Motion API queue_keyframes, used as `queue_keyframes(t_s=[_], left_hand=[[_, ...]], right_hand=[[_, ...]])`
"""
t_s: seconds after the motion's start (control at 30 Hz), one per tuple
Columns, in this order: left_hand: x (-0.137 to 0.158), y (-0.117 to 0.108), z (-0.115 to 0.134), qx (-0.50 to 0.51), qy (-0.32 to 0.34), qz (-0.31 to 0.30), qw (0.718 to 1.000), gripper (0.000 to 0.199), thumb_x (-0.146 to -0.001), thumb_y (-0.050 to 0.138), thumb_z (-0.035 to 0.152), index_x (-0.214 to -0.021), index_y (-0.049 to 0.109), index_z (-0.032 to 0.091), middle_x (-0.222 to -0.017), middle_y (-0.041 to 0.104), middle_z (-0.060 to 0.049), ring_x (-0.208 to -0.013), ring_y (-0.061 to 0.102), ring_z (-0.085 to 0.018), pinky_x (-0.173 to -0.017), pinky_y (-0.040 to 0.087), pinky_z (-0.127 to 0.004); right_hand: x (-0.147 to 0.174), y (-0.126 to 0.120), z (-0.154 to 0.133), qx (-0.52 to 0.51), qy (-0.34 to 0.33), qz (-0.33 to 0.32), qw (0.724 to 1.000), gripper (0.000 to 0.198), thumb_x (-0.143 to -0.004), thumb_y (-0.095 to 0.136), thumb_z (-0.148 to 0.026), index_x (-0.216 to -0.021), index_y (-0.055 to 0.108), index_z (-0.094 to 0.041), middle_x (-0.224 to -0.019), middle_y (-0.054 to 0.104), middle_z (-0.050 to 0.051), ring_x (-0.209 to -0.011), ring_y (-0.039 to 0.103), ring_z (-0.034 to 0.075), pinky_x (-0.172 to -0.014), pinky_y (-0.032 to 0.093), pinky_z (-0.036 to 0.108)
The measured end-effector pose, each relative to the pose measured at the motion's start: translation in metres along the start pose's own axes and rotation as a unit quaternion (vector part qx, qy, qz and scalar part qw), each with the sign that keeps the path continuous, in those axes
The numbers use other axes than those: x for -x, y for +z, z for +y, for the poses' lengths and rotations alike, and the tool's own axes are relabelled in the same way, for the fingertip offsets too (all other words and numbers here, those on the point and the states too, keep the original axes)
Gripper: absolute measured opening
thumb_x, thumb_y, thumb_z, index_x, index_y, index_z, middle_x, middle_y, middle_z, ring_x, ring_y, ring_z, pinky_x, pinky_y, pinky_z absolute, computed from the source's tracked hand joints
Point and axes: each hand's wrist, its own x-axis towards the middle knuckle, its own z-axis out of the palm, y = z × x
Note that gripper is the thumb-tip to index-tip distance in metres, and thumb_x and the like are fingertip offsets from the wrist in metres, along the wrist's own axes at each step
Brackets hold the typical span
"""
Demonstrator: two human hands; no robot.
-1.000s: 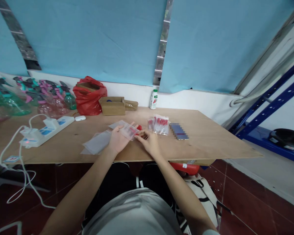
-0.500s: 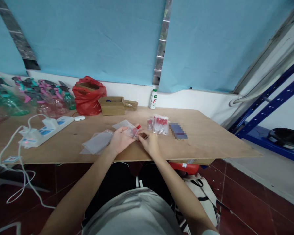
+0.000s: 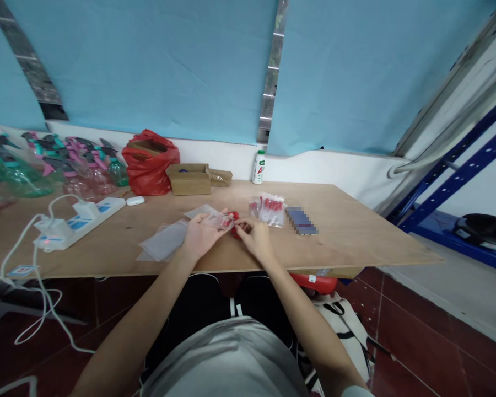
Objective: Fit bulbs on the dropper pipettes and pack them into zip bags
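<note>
My left hand (image 3: 202,236) is closed on a clear plastic bag (image 3: 215,221) just above the table's front part. My right hand (image 3: 254,236) pinches the same bag's right-hand edge with thumb and fingers. Small red pieces (image 3: 233,216) show at the bag between the two hands; whether all of them are inside it I cannot tell. Left of my left hand, several flat clear bags (image 3: 162,242) lie overlapping on the wooden table (image 3: 347,237). Beyond my right hand rest filled clear bags (image 3: 271,208) with red-topped contents.
A phone (image 3: 301,220) lies right of the filled bags. At the back stand a white bottle (image 3: 258,167), a cardboard box (image 3: 190,181) and a red plastic bag (image 3: 149,171). To the left are a power strip (image 3: 82,221) with cables and several spray bottles (image 3: 72,179).
More red shows between my hands than before. My right hand has shifted slightly to the right, while my left hand stays on the clear bag.
</note>
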Motion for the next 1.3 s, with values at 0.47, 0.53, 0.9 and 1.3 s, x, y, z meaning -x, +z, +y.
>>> queue_keyframes(t_s=[0.47, 0.53, 0.9, 1.3], left_hand=[[0.006, 0.001, 0.001, 0.042, 0.126, 0.018, 0.991, 0.050, -0.091, 0.051, 0.020, -0.139, 0.062, 0.021, -0.149, 0.066, -0.017, -0.139, 0.063, -0.038, -0.108, 0.058, -0.062], [0.005, 0.000, 0.002, 0.046, 0.130, 0.022, 0.990, 0.050, -0.090, 0.050, 0.020, -0.139, 0.061, 0.020, -0.150, 0.065, -0.017, -0.140, 0.063, -0.037, -0.107, 0.059, -0.060], [0.001, -0.003, 0.003, 0.072, 0.126, 0.029, 0.989, 0.059, -0.090, 0.050, 0.019, -0.149, 0.056, 0.021, -0.152, 0.064, -0.017, -0.138, 0.065, -0.035, -0.105, 0.062, -0.054], [0.005, 0.004, 0.000, 0.043, 0.085, 0.010, 0.995, 0.066, -0.089, 0.049, 0.018, -0.155, 0.053, 0.015, -0.151, 0.065, -0.019, -0.136, 0.067, -0.036, -0.106, 0.061, -0.055]], right_hand=[[0.002, -0.020, 0.009, 0.140, 0.013, -0.101, 0.985, 0.010, -0.084, 0.080, -0.020, -0.081, 0.072, -0.025, -0.075, 0.075, 0.002, -0.067, 0.066, 0.019, -0.063, 0.041, 0.028], [-0.001, -0.024, 0.007, 0.100, 0.019, -0.081, 0.991, 0.005, -0.086, 0.075, -0.019, -0.085, 0.073, -0.024, -0.076, 0.075, 0.002, -0.067, 0.067, 0.018, -0.065, 0.044, 0.029], [-0.012, -0.055, -0.003, -0.101, 0.050, 0.140, 0.984, 0.016, -0.088, 0.068, -0.036, -0.091, 0.070, -0.021, -0.084, 0.075, 0.004, -0.069, 0.065, 0.019, -0.068, 0.051, 0.031], [0.001, 0.001, -0.014, -0.160, 0.049, 0.042, 0.985, 0.023, -0.088, 0.078, -0.043, -0.094, 0.071, -0.022, -0.084, 0.077, 0.003, -0.068, 0.068, 0.019, -0.069, 0.054, 0.031]])
